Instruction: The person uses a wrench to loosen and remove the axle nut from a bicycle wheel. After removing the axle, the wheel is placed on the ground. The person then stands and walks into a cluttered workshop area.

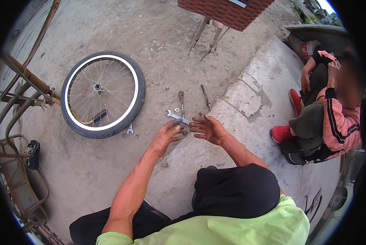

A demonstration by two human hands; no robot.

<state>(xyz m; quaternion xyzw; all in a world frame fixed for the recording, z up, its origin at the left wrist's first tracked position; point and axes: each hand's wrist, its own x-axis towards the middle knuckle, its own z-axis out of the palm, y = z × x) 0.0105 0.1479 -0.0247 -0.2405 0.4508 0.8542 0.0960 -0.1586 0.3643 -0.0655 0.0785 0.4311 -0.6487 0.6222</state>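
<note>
My left hand (165,138) is held out over the ground with fingers apart and dark smudges on them. Facing it, my right hand (210,131) has its palm turned inward and its blackened fingers spread. Just beyond my fingertips is a silver open-ended wrench (176,117); its far end is partly hidden by my fingers, and I see neither hand closed on it. Behind it lies a long rusty-handled tool (182,103), and to its right a thin dark rod-like tool (206,97). A small metal washer (176,110) rests by the wrench.
A spoked bicycle wheel (140,92) lies flat at left, beside a second wrench (130,129) and a loose nut (147,133). A rusty frame (38,83) stands far left. Ahead is a woven reddish-brown basket (228,14). A person in a pink jacket (340,122) sits at right.
</note>
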